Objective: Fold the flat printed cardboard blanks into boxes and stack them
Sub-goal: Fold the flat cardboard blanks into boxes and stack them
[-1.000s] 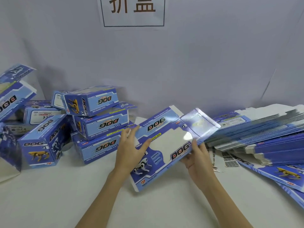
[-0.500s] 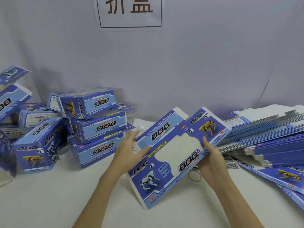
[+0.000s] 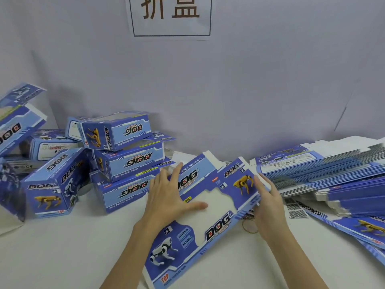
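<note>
The left hand (image 3: 168, 197) lies flat with straight fingers on the cardboard blank (image 3: 200, 222), near the front edge of the table (image 3: 62, 257). The right hand (image 3: 268, 203) grips its right end, fingers curled. Folded boxes (image 3: 125, 159) stand at the left edge.

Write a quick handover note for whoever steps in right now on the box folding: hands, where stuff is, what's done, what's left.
Left hand: flat on the blank in work, pressing it.
Right hand: fingers curled on the blank's right edge.
Folded boxes: piled at left on the table.
Flat blanks: stacked at right.
Rubber band: beside the right hand.
Left: fold this blank, stack it, then the rest.
</note>
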`<state>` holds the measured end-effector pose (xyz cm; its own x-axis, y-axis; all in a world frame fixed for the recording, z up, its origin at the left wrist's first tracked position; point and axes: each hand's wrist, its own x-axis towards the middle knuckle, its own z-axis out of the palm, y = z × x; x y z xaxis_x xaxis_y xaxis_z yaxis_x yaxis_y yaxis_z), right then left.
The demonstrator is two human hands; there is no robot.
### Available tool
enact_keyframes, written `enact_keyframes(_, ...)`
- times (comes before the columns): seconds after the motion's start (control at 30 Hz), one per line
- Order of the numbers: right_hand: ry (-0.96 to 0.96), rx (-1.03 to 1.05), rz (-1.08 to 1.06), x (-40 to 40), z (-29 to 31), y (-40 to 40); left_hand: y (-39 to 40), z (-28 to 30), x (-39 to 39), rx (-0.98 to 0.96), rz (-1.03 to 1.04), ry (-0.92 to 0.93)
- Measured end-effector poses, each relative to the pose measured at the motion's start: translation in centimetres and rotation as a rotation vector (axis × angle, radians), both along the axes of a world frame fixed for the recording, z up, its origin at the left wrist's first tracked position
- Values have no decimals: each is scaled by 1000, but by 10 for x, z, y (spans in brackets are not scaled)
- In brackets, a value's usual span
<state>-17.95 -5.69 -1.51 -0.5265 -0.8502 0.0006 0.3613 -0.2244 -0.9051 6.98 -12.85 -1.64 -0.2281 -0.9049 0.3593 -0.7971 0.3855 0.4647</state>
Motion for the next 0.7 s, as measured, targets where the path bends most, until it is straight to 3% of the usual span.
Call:
enact_keyframes(0.07,139,23,-64,-17,-2,3,-2,-2,3,5,-41,-18)
enact_keyframes(0.13,143,45,-15,-34,2,9,-4,-3,7,-18,-76,-65)
enact_keyframes(0.33,189,300,507,-50,18,24,-5,-3,10,-11,-215,-142)
enact_keyframes(0.43,226,447,562,-50,21,27,-4,-4,9,46,-303,-150)
enact_keyframes(0.7,197,487,690,-53,27,38,1,0,8,89,-371,-176)
